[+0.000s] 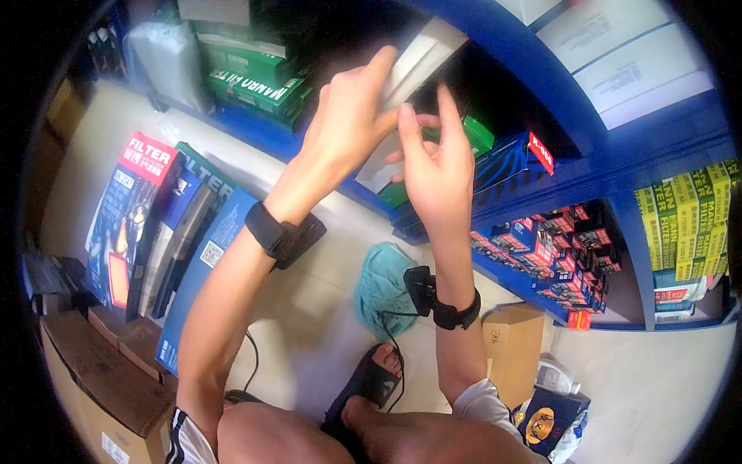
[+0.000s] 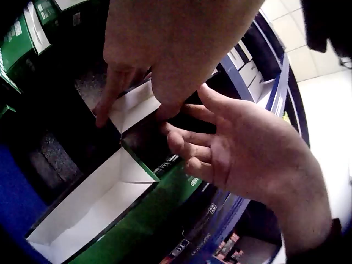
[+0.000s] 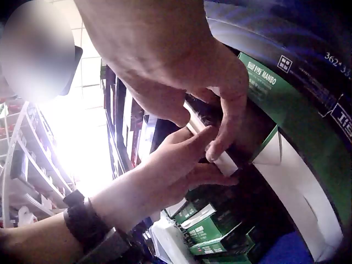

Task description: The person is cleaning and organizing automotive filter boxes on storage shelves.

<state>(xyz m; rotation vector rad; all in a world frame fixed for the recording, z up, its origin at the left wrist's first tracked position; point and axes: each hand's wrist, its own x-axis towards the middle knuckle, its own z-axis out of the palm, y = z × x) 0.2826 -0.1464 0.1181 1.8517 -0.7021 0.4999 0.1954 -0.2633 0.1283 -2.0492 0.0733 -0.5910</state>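
Observation:
A green box [image 2: 129,223] marked MANBO stands open, its white inner side [image 2: 93,214] facing up. My left hand [image 1: 340,116] grips a white cardboard flap [image 1: 429,54] at the box, forefinger on one side and thumb on the other. Close beside it is my right hand [image 1: 444,166], its forefinger straight and the other fingers loosely bent. Seen from the right wrist, the right fingertips [image 3: 214,153] reach the edge of the flap [image 3: 225,163], near the left thumb. Dark shadow hides the inside of the box.
Green filter boxes [image 1: 259,89] and a plastic-wrapped pack [image 1: 166,62] sit on the blue shelf [image 1: 255,127]. Upright filter boxes [image 1: 127,224] stand at the left. On the floor are a teal bag [image 1: 386,286] and a cardboard carton [image 1: 510,348]. Small red-and-blue boxes [image 1: 556,255] fill a lower shelf.

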